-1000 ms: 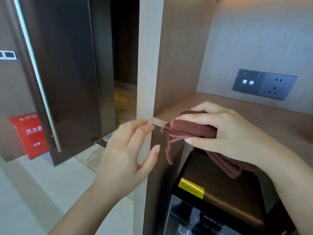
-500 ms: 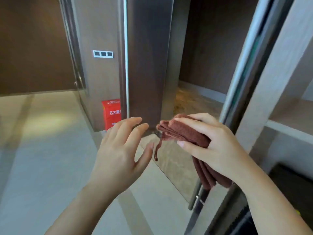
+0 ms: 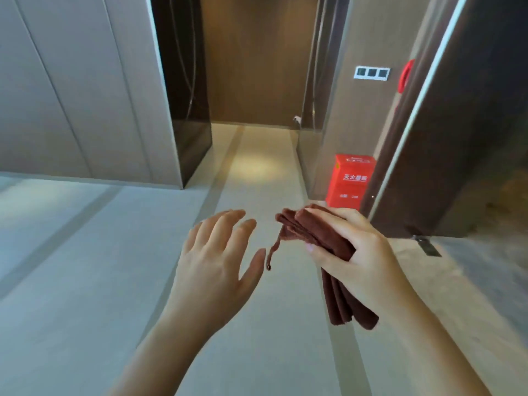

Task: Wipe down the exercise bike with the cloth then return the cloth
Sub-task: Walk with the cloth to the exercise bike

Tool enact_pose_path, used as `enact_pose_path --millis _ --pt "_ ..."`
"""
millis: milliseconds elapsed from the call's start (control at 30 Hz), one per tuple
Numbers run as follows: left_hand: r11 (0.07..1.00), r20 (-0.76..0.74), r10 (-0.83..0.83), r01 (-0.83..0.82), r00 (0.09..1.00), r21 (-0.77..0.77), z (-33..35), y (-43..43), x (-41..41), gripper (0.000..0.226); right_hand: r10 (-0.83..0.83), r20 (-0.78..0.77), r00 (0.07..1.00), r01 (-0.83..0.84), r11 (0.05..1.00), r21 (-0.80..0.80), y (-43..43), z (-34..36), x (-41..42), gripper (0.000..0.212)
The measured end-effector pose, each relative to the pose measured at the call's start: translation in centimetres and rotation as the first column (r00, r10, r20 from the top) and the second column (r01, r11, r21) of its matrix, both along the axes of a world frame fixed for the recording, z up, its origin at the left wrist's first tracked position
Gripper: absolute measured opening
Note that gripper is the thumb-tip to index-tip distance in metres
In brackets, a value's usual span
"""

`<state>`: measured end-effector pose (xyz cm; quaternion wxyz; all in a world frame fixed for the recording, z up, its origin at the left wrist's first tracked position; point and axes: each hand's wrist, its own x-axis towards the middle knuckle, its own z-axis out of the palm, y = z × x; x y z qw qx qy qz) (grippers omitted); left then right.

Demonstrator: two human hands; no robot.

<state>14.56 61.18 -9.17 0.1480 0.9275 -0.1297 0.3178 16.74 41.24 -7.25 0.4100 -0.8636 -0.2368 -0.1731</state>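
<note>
A folded dark brown cloth (image 3: pixel 320 232) is gripped in my right hand (image 3: pixel 360 252), held in front of me at centre right. Its folds hang below the palm, and a thin loose strand dangles from its left corner. My left hand (image 3: pixel 220 261) floats just left of the cloth with fingers spread, a small gap away from it and holding nothing. No exercise bike appears in the head view.
A red box with white lettering (image 3: pixel 353 181) stands on the floor by the wall on the right. A dark door (image 3: pixel 457 124) with a floor stop (image 3: pixel 425 245) stands open at right. A corridor (image 3: pixel 257 167) runs ahead between panelled walls.
The view has swung left, away from the wooden shelf and the black appliance, onto the corridor floor. My right hand has lifted the cloth off the shelf and keeps it; the left hand stays beside it.
</note>
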Motion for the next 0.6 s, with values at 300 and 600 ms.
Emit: enact_pose_path --millis 300,600 --pt "0.926 -0.077 0.377 -0.377 0.923 0.016 -3.5 14.8 -1.6 0.041 0.261 -0.061 0.964 -0.265 0.96 -0.087 17.0 -3.9 5.4 0.044" --pt "0.829 -0.107 0.558 -0.557 0.823 0.04 -5.0 28.2 4.0 0.041 0.416 -0.055 0.908 -0.419 0.906 -0.061 32.4 -5.7 15.1 0.057"
